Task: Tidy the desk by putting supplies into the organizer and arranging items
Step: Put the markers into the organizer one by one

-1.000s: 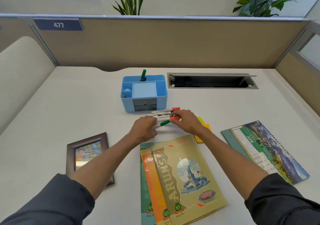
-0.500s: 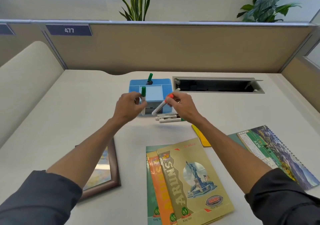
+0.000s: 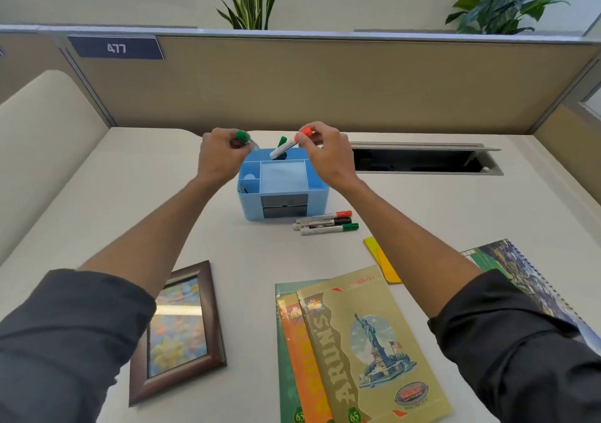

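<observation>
A blue desk organizer [image 3: 317, 193] stands mid-desk, with one green-capped marker [image 3: 281, 142] upright in its back compartment. Above its back left corner, my left hand [image 3: 221, 157] grips a green-capped marker [image 3: 244, 137]. My right hand [image 3: 327, 156] holds a red-capped marker [image 3: 287, 147] tilted, its white end pointing down over the back compartment. Three markers [image 3: 327, 224] with red, black and green caps lie side by side on the desk just in front of the organizer's right corner.
A stack of notebooks [image 3: 354, 351] lies near the front edge, a brown picture frame [image 3: 177, 331] front left, yellow sticky pads [image 3: 382, 261] and a spiral calendar [image 3: 527, 279] at right. An open cable slot [image 3: 419, 160] sits behind right. Partition walls enclose the desk.
Both hands picked a marker each from the pile and lifted them from the desk to above the organizer's back. The camera view tilted down slightly.
</observation>
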